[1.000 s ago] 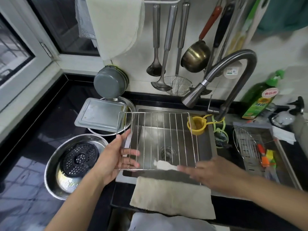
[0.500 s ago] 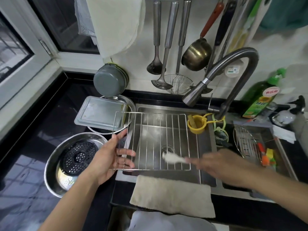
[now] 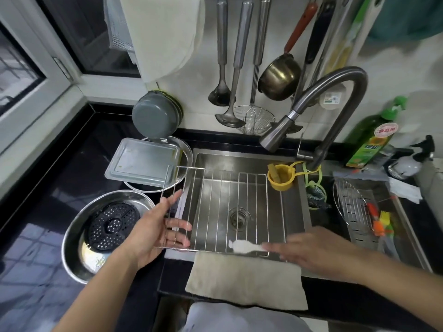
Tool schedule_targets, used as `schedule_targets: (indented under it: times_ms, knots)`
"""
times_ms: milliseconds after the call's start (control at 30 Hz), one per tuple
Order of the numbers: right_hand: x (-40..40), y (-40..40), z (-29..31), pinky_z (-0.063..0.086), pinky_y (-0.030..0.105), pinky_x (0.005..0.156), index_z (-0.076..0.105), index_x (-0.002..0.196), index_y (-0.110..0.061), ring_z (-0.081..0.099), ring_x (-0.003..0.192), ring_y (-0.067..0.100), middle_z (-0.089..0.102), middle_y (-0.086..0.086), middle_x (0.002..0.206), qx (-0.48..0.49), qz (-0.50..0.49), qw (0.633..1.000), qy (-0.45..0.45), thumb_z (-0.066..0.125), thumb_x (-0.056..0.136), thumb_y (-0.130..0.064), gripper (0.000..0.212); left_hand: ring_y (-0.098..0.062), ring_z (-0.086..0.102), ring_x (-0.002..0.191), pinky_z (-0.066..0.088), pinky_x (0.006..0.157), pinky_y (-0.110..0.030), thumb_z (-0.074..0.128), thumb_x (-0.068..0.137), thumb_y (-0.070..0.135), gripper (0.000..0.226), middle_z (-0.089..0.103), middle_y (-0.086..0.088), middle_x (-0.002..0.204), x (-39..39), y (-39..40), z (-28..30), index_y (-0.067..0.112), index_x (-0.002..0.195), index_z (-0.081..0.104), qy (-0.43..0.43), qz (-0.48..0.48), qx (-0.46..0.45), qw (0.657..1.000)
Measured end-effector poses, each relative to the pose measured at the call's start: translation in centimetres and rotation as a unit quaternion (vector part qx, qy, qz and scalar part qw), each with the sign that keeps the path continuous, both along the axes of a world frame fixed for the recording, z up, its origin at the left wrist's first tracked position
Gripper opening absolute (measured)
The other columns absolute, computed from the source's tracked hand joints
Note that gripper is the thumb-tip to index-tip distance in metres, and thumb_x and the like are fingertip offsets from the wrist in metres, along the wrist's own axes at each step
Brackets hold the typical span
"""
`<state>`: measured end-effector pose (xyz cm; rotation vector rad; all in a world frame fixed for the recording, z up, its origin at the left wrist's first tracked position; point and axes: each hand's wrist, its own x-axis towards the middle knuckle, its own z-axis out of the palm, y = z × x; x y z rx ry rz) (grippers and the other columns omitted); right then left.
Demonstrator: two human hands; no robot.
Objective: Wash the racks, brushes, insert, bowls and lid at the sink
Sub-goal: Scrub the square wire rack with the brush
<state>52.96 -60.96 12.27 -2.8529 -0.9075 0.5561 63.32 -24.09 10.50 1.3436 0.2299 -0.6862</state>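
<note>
The left hand (image 3: 155, 232) is gripping the wire rack (image 3: 223, 209) over the sink (image 3: 294, 212) while the right hand (image 3: 311, 252), blurred, is pinching a white scrubber (image 3: 242, 246) against its near edge; bowls, insert and brushes seemingly are still waiting.

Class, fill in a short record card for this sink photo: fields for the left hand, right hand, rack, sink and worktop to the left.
left hand: the left hand grips the left edge of the wire rack
right hand: the right hand holds a white brush at the rack's near edge
rack: held roughly flat over the sink
sink: bare basin, no water seen running from the tap
worktop left: steel bowl holding a black perforated insert; flat metal lid behind it
</note>
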Motion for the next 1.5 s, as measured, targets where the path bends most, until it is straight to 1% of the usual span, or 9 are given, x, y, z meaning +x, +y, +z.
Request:
schedule_targets:
  times_ms: [100, 267, 500, 700, 900, 1033, 1267, 1433, 1500]
  knots:
    - [3.1, -1.3, 1.6, 0.039, 0.012, 0.052, 0.002, 0.148, -0.062, 0.043, 0.059, -0.004, 0.042, -0.025, 0.077, 0.025, -0.113, 0.989, -0.097, 0.029, 0.107, -0.042, 0.053, -0.034, 0.069, 0.060, 0.060, 0.061, -0.040, 0.031, 0.102, 0.064, 0.046, 0.068, -0.022, 0.086, -0.4, 0.0, 0.0, 0.049, 0.141, 0.051, -0.002, -0.019, 0.014, 1.000]
    - [5.9, -3.0, 2.7, 0.034, 0.014, 0.073, 0.007, 0.147, -0.058, 0.043, 0.073, -0.005, 0.040, -0.028, 0.084, 0.012, -0.190, 0.977, -0.097, 0.025, 0.104, -0.049, 0.048, -0.035, 0.069, 0.060, 0.061, 0.065, -0.042, 0.032, 0.102, 0.064, 0.048, 0.069, -0.022, 0.087, 0.1, 0.1, 0.4, 0.048, 0.143, 0.051, -0.014, -0.022, 0.015, 1.000]
    - [-0.7, -0.1, 1.2, 0.040, 0.018, 0.062, -0.013, 0.144, -0.064, 0.042, 0.068, 0.006, 0.046, -0.015, 0.094, -0.012, -0.024, 0.999, 0.034, 0.022, 0.109, -0.045, 0.053, -0.036, 0.068, 0.065, 0.059, 0.076, -0.048, 0.034, 0.100, 0.067, 0.048, 0.068, -0.024, 0.090, 0.4, 1.5, 0.2, 0.052, 0.140, 0.055, -0.012, 0.001, 0.016, 1.000]
    - [5.8, -3.2, 2.3, 0.054, 0.026, 0.083, -0.001, 0.150, -0.056, 0.057, 0.091, 0.004, 0.056, -0.015, 0.106, -0.059, -0.181, 0.979, -0.069, 0.028, 0.109, -0.042, 0.052, -0.035, 0.068, 0.060, 0.061, 0.065, -0.042, 0.031, 0.102, 0.064, 0.046, 0.067, -0.025, 0.087, 0.1, 0.3, 0.2, 0.050, 0.141, 0.052, 0.000, -0.051, 0.029, 0.998]
    - [1.7, -1.6, -0.2, 0.047, 0.018, 0.062, 0.004, 0.143, -0.068, 0.041, 0.062, 0.002, 0.045, -0.018, 0.082, -0.013, -0.118, 0.993, 0.008, 0.027, 0.105, -0.050, 0.048, -0.035, 0.068, 0.061, 0.061, 0.065, -0.043, 0.030, 0.104, 0.062, 0.050, 0.068, -0.024, 0.086, 0.8, 0.5, -0.2, 0.045, 0.147, 0.048, -0.011, -0.023, 0.047, 0.999]
    - [2.7, -1.9, 0.2, 0.042, 0.011, 0.055, 0.010, 0.150, -0.057, 0.041, 0.061, -0.009, 0.041, -0.027, 0.080, 0.044, -0.153, 0.983, -0.089, 0.036, 0.105, -0.044, 0.054, -0.035, 0.068, 0.059, 0.061, 0.062, -0.041, 0.028, 0.105, 0.061, 0.048, 0.068, -0.024, 0.085, 0.9, 0.6, -0.2, 0.046, 0.146, 0.048, -0.018, -0.018, 0.061, 0.998]
    - [3.6, -2.4, 0.3, 0.053, 0.021, 0.083, 0.001, 0.144, -0.063, 0.056, 0.086, -0.001, 0.052, -0.021, 0.095, -0.011, -0.195, 0.981, -0.006, 0.029, 0.107, -0.047, 0.049, -0.036, 0.067, 0.060, 0.062, 0.063, -0.043, 0.031, 0.104, 0.061, 0.047, 0.067, -0.025, 0.088, 1.2, 0.8, 0.1, 0.045, 0.144, 0.051, -0.020, -0.022, 0.044, 0.999]
    - [-1.3, 0.4, 0.4, 0.031, 0.005, 0.067, 0.002, 0.140, -0.070, 0.039, 0.069, -0.010, 0.034, -0.025, 0.078, 0.015, -0.097, 0.990, 0.103, 0.007, 0.094, -0.065, 0.047, -0.035, 0.068, 0.064, 0.063, 0.068, -0.045, 0.032, 0.102, 0.064, 0.049, 0.067, -0.025, 0.090, 1.0, 1.8, -1.2, 0.048, 0.144, 0.052, -0.005, 0.019, 0.033, 0.999]
    - [0.5, -0.4, 0.2, 0.037, 0.008, 0.062, 0.002, 0.144, -0.065, 0.039, 0.066, -0.009, 0.033, -0.024, 0.078, -0.009, -0.114, 0.991, 0.067, 0.022, 0.105, -0.050, 0.046, -0.035, 0.068, 0.063, 0.062, 0.067, -0.043, 0.032, 0.101, 0.066, 0.051, 0.068, -0.024, 0.088, 0.8, 1.8, -1.6, 0.048, 0.145, 0.050, 0.010, 0.009, 0.035, 0.999]
